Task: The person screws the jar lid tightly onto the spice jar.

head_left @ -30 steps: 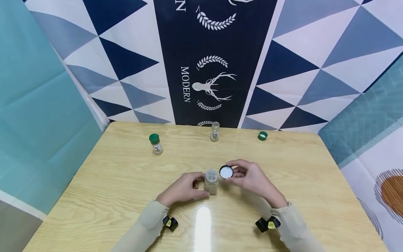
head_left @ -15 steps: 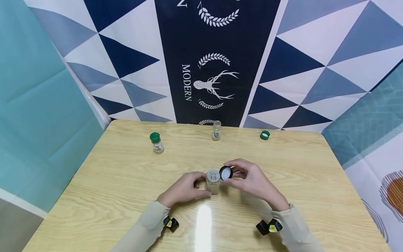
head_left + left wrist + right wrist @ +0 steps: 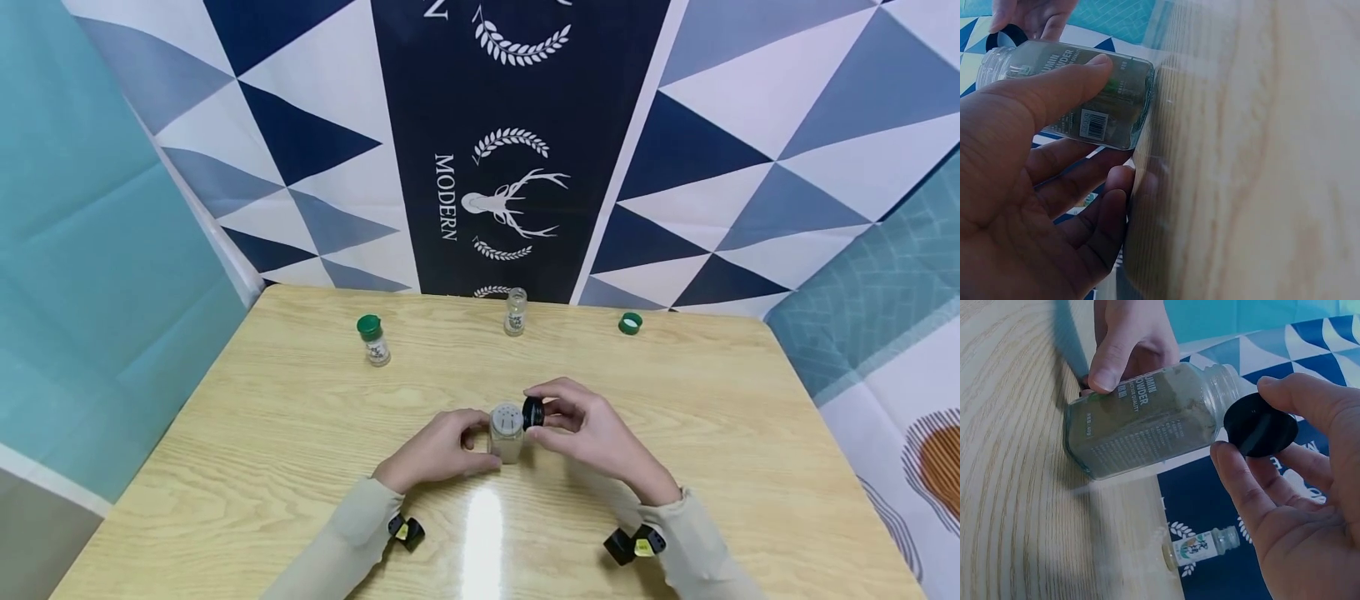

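A square glass jar of cumin powder [image 3: 1147,422] stands upright on the table, its top a sifter with holes [image 3: 507,418]. My left hand [image 3: 444,447] grips the jar from its left side, thumb across the label in the left wrist view. Between thumb and fingers, my right hand [image 3: 585,425] pinches a black lid [image 3: 1261,425]. The lid is held on edge, close beside the jar's neck on the right.
A small jar with a green cap [image 3: 373,340] stands at the back left of the wooden table [image 3: 300,433]. An uncapped glass jar [image 3: 515,312] is near the back edge, and a loose green cap [image 3: 630,323] lies to its right.
My right hand has moved slightly left and turned the black lid, so its white inside no longer faces the head camera. My left hand stays on the jar.
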{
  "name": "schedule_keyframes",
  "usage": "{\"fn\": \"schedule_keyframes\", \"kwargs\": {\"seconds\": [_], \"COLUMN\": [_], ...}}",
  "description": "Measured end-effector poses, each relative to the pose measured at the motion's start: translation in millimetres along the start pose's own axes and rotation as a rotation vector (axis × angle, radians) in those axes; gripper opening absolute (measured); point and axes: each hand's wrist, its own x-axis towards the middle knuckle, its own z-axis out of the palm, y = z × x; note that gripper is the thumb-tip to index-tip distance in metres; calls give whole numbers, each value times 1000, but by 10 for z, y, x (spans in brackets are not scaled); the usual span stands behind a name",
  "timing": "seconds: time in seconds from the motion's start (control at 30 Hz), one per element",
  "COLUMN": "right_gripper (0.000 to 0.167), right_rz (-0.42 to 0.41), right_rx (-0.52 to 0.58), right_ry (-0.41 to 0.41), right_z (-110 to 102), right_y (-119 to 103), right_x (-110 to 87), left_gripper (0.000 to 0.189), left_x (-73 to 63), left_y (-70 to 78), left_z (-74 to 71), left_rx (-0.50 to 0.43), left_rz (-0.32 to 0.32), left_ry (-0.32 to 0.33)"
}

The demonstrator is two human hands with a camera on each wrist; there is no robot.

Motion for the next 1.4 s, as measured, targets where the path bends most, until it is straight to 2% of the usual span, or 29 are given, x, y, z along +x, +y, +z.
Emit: {"fn": "schedule_keyframes", "kwargs": {"seconds": [0.37, 0.83, 1.4], "right_gripper": [46, 47, 50], "right_rz": [-24, -32, -4], "right_rx": [10, 10, 4], "right_ry": [-9, -18, 6], "right_z": [-1, 47, 46], "right_y": [-39, -64, -77], "right_x": [-1, 10, 7], "left_gripper": [47, 35, 36], "left_x": [12, -10, -3], "left_y": [12, 49, 51], "left_z": [3, -6, -40], "left_rx": [17, -11, 3], "left_rz": [30, 8, 27], "left_ry": [2, 14, 23]}}
